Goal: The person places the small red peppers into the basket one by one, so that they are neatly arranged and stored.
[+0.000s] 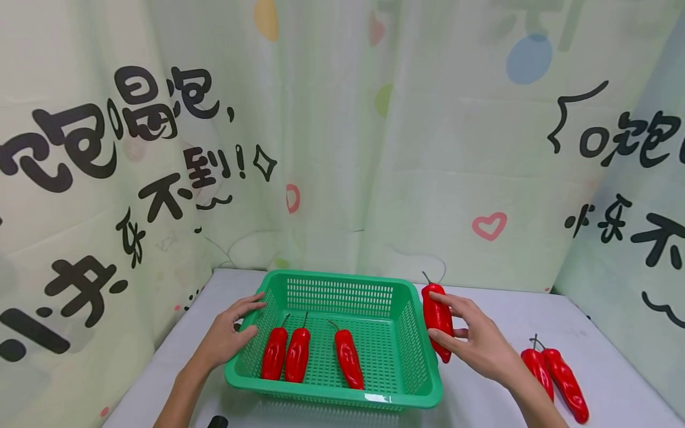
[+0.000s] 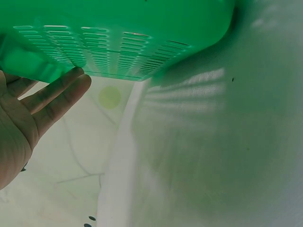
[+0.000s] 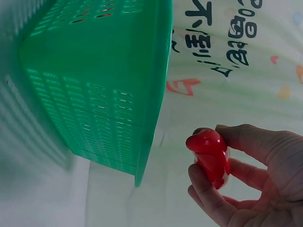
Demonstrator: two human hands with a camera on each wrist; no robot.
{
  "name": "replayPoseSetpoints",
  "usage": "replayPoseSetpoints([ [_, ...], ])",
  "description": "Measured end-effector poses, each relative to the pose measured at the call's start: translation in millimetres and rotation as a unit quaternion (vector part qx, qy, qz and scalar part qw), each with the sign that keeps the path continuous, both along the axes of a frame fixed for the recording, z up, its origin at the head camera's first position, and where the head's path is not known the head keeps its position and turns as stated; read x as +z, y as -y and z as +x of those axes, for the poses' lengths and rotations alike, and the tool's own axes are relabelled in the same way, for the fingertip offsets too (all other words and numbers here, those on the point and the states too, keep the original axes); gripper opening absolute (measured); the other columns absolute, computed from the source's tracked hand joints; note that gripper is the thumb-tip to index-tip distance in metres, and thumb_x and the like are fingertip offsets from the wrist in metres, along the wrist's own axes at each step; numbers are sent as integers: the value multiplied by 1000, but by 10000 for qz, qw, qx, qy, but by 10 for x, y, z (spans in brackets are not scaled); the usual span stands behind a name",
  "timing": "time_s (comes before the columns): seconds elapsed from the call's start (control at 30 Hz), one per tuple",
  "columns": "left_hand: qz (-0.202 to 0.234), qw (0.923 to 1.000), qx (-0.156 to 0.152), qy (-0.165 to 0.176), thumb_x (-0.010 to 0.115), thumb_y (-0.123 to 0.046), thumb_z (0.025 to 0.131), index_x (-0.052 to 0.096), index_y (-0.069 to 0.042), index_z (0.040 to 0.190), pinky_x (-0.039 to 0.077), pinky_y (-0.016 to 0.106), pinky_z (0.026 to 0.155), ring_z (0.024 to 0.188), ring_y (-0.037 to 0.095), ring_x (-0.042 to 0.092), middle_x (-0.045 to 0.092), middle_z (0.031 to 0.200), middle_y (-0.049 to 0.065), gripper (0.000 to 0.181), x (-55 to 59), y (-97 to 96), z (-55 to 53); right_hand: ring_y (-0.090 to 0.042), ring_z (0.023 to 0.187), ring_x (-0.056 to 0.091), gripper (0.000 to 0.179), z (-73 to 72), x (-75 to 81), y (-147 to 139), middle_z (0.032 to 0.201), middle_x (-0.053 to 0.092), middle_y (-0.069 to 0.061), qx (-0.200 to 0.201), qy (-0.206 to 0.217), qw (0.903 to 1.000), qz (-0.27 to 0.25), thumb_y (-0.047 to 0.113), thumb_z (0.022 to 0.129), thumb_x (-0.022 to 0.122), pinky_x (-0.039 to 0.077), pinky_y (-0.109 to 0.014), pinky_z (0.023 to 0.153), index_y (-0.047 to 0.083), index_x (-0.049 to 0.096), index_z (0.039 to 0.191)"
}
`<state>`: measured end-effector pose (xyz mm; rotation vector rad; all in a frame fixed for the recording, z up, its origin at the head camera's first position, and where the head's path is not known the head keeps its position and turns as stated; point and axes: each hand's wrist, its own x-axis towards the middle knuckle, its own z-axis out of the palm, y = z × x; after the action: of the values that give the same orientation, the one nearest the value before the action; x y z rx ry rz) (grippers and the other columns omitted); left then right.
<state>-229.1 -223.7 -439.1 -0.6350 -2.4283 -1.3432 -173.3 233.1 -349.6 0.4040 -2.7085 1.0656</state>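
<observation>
My right hand (image 1: 475, 333) pinches a red chili pepper (image 1: 436, 315) between thumb and fingers. The pepper is nearly upright, stem upward, just outside the right rim of a green plastic basket (image 1: 393, 399). Its rounded tip faces the camera in the right wrist view, with the hand (image 3: 255, 175) around one side. Inside the basket, two peppers lie side by side at the left, and another pepper (image 1: 349, 358) lies nearer the middle. My left hand (image 1: 229, 333) rests at the basket's left rim, its fingers fairly straight in the left wrist view.
Two more red peppers (image 1: 564, 383) lie together on the white table (image 1: 497, 303) at the right, partly behind my right forearm. A printed curtain (image 1: 332, 148) hangs around the table's back and sides. A small black object (image 1: 217, 421) shows at the bottom edge.
</observation>
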Motion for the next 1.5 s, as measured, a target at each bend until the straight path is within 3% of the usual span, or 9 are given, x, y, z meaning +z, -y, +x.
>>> replayPoseSetpoints([
  [0.53, -10, 10000, 46, 0, 60, 4, 88, 66, 1, 131, 55, 31, 78, 131, 41, 54, 55, 149, 17, 43, 12, -20, -3, -40, 120, 56, 72, -85, 62, 120, 141, 52, -22, 255, 61, 9996, -43, 21, 86, 82, 61, -38, 76, 5, 50, 148],
  [1.5, -15, 10000, 43, 12, 60, 3, 89, 66, 1, 131, 55, 32, 79, 132, 41, 54, 55, 149, 16, 42, 9, -7, 4, -37, 115, 60, 68, -216, 95, 380, 136, 52, -21, 1095, 829, 9904, -164, 17, 87, 80, 61, -34, 69, 6, 51, 147],
])
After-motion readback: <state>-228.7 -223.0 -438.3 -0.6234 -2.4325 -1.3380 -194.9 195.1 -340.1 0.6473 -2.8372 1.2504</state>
